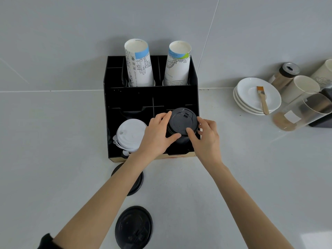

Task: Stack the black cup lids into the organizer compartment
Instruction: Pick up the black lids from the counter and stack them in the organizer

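A stack of black cup lids (181,121) stands in the front right compartment of the black organizer (129,96). My left hand (158,133) grips the stack's left side and my right hand (206,135) grips its right side, thumbs at the front. Two loose black lids lie on the counter: one (133,226) near the bottom, another (138,184) partly hidden under my left forearm. White lids (130,134) fill the front left compartment.
Two stacks of printed paper cups (139,63) (177,63) stand in the organizer's back slots. At the right are stacked white saucers (251,92) with a small brush (263,99), jars (285,74), cups (301,87) and a clear container (301,112).
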The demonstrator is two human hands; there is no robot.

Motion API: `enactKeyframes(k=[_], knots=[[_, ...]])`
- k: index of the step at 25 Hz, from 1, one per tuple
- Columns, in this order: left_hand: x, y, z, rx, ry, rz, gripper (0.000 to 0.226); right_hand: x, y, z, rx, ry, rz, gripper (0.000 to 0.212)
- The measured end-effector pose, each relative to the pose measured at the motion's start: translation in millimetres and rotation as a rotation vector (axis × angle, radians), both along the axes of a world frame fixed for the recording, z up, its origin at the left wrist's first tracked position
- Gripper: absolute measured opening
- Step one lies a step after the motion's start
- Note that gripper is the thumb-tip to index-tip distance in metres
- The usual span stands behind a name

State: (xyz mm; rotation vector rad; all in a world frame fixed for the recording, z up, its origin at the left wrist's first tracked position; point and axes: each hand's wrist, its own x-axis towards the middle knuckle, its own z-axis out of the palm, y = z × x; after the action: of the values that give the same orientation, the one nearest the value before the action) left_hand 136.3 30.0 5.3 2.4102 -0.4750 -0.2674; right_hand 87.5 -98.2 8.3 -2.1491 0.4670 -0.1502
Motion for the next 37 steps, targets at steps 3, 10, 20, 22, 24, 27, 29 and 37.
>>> enactKeyframes(k=[3,10,20,22,24,27,29,37], knots=[[2.0,1.6,2.8,-0.007,0.029,-0.013,0.072,1.4,-2.3,2.1,-0.018,0.016,0.015,0.048],[-2.9,12.6,8.9,-0.043,0.059,-0.011,0.072,-4.8,-2.6,12.0,-0.135,0.049,0.022,0.05],[-37.6,80.3,17.1,-0.152,0.039,0.134,0.044,-42.2,40.3,14.6,-0.134,-0.041,0.175,0.029],[-43.4,99.4,13.9,-0.144,0.026,0.147,0.041,-46.6,51.7,9.0,-0.135,-0.027,0.226,0.028],[-50.4,116.3,10.3,-0.144,0.044,0.147,0.034,-51.0,61.3,1.1,-0.128,0.006,0.273,0.027],[-62.8,136.3,0.9,-0.13,0.116,0.147,0.023,-57.0,74.7,-14.5,-0.098,0.11,0.322,0.025],[-69.0,145.1,-9.6,-0.112,0.164,0.172,0.019,-61.1,83.9,-25.0,-0.065,0.197,0.341,0.026],[-78.0,156.0,-50.3,-0.017,0.262,0.318,0.035,-67.4,112.9,-46.0,-0.101,0.427,0.412,0.042]])
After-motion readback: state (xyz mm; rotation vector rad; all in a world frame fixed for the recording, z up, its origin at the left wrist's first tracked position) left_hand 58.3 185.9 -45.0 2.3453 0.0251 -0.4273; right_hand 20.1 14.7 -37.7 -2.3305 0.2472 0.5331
